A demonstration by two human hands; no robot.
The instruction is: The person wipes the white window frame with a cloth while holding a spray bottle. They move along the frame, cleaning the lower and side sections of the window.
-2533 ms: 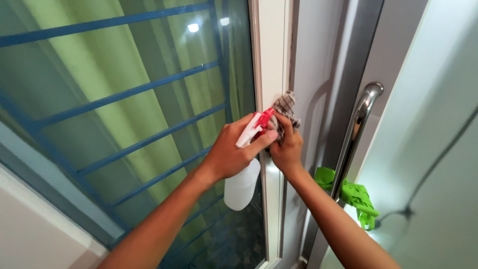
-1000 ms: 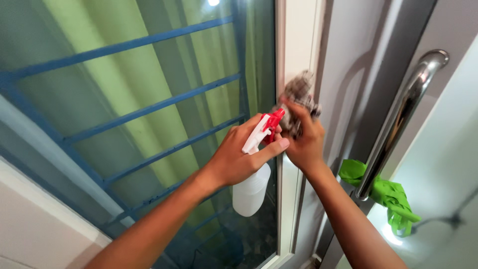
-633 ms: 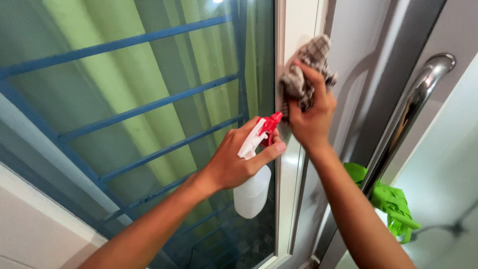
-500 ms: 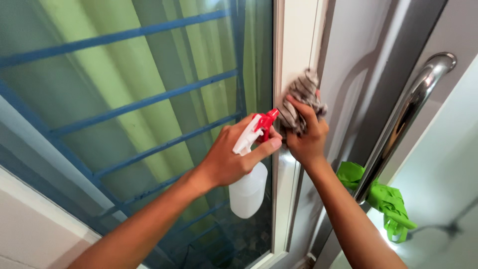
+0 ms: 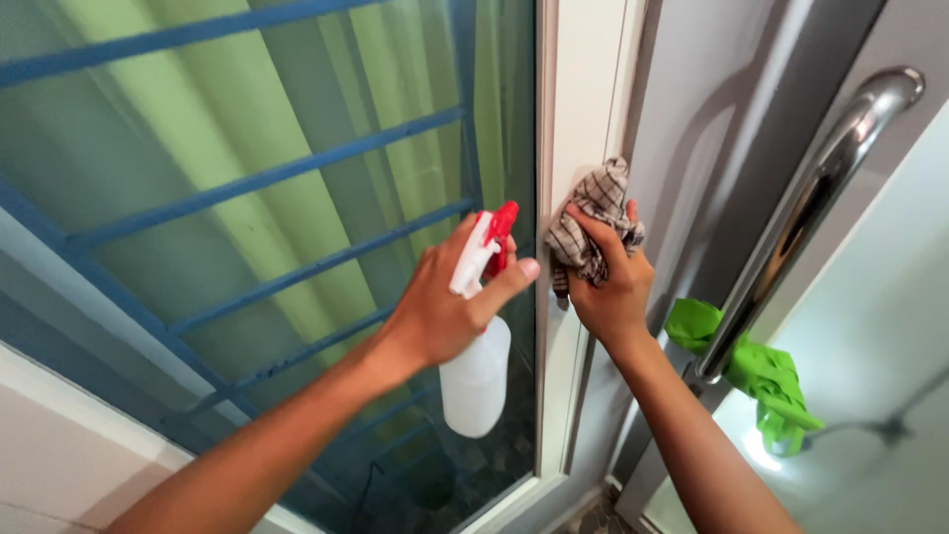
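My left hand (image 5: 440, 307) grips a white spray bottle (image 5: 474, 381) with a red and white trigger head, held in front of the window glass, its nozzle toward the white window frame (image 5: 578, 109). My right hand (image 5: 613, 282) is closed on a checked grey cloth (image 5: 590, 222) and presses it against that frame, just right of the bottle's nozzle. The two hands are close together, a short gap apart.
Blue horizontal bars (image 5: 267, 178) and a green curtain (image 5: 297, 119) show behind the glass. To the right stands a grey door panel with a long chrome handle (image 5: 801, 208); a green cloth (image 5: 761, 381) hangs at its lower end. A white wall lies at the lower left.
My right hand rubbed the cloth up the frame and back down, now sitting lower. My left hand with the bottle has drifted slightly left and tilted. The view shifted a little.
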